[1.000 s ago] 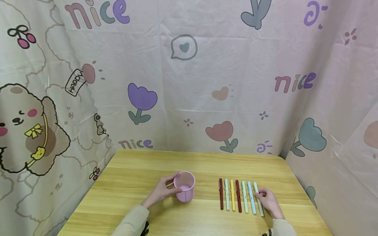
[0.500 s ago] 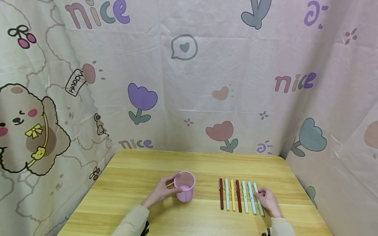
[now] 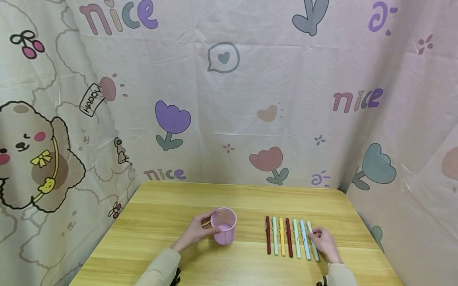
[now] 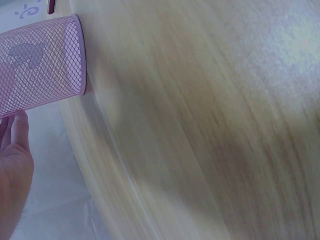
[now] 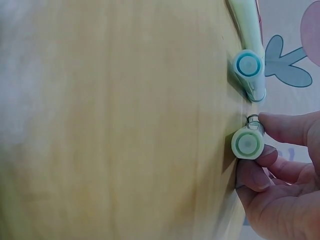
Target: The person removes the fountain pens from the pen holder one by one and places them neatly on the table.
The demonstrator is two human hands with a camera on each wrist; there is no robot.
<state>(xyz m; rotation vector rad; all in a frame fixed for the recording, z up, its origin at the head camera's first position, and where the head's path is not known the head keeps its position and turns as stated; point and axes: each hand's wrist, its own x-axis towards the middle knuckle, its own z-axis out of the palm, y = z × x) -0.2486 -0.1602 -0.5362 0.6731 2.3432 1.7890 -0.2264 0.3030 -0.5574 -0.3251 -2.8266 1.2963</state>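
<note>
My left hand holds a pink mesh pen holder around its left side, thumb at the front. The holder stands upright on the table, and no pens show inside it. In the left wrist view the holder's mesh wall lies beside the fingers. With thumb and fingers, my right hand pinches the light green pen at the right end of a row. That pen's round end faces the right wrist camera. Close by on its left lies a light blue pen.
Further left in the row lie another light green pen, a dark red pen, a yellow pen, a pale green pen and a second dark red pen. A printed curtain hangs behind the wooden table.
My right hand and the light green pen have shifted very slightly left. The left hand and pen holder have not moved.
</note>
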